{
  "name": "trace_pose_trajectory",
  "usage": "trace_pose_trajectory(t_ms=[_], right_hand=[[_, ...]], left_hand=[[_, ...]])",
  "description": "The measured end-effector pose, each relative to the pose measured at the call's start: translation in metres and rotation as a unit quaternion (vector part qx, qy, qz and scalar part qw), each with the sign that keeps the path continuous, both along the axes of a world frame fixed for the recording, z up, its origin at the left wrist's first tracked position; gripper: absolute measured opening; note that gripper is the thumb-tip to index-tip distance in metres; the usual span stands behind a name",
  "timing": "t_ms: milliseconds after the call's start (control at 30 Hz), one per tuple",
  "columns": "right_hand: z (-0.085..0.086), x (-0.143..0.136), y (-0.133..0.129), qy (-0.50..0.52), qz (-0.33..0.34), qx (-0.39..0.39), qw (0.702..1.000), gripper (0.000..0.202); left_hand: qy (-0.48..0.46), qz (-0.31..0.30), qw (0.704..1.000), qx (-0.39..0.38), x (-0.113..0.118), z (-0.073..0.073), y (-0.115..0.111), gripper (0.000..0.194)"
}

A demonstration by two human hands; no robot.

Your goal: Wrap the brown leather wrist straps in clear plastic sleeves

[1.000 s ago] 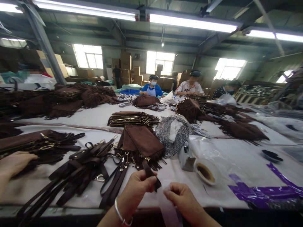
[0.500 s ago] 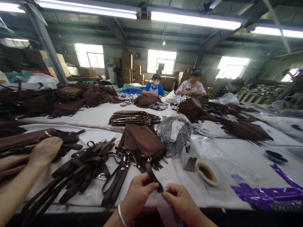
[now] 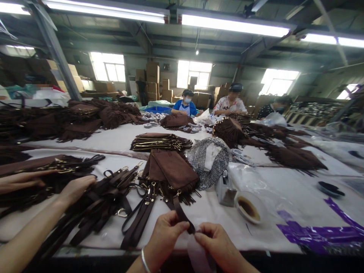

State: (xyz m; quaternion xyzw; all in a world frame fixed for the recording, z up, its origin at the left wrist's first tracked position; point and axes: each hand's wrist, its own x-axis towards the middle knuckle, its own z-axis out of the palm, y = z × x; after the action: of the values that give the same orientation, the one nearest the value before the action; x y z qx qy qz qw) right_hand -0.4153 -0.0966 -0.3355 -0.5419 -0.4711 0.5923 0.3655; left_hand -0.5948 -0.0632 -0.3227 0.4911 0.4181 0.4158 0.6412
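A: Hands and holdings?
B: Left hand (image 3: 167,232): thumb and fingers pinched together on one brown strap (image 3: 182,215). Right hand (image 3: 214,239): thumb and fingers pinched on a pale translucent strip (image 3: 196,256), just beside the strap's lower end.

A: Location of the strap?
B: Front centre of the surface (image 3: 273,237); runs from a gold clip on the top bag (image 3: 180,170) down to the left hand.

A: Items around?
B: Left: strap pile (image 3: 98,206), tangled, gold fittings. Behind the bag: bag stack (image 3: 157,142), gold zips showing. Against the bag's right side: speckled grey cloth (image 3: 196,161), white piece (image 3: 212,157) on it. Further right: metal box (image 3: 227,193), then a round container or roll (image 3: 247,208), brown within; which, cannot tell.

A: In the way?
B: Left: two hands of others, one (image 3: 76,189) at the strap pile, one (image 3: 19,182) by a heap of fringed bags (image 3: 34,165). More straps hang from the bag, just left of the left hand.

A: Edges, bare room?
B: Near edge: directly below both hands. Bare stretch: right of the right hand, reaching to purple film (image 3: 321,233). Clear plastic (image 3: 247,176): behind the round item.
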Motion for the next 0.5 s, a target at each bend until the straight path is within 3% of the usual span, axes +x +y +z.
trace_pose_trajectory(t_ms=[133, 500], right_hand=[[-0.002, -0.002, 0.000, 0.004, 0.005, 0.000, 1.000, 0.019], [-0.002, -0.001, 0.001, 0.019, -0.001, -0.007, 1.000, 0.019]], left_hand=[[0.000, 0.027, 1.000, -0.002, 0.004, -0.001, 0.004, 0.017], [0.004, 0.026, 1.000, 0.008, 0.010, -0.014, 0.001, 0.019]])
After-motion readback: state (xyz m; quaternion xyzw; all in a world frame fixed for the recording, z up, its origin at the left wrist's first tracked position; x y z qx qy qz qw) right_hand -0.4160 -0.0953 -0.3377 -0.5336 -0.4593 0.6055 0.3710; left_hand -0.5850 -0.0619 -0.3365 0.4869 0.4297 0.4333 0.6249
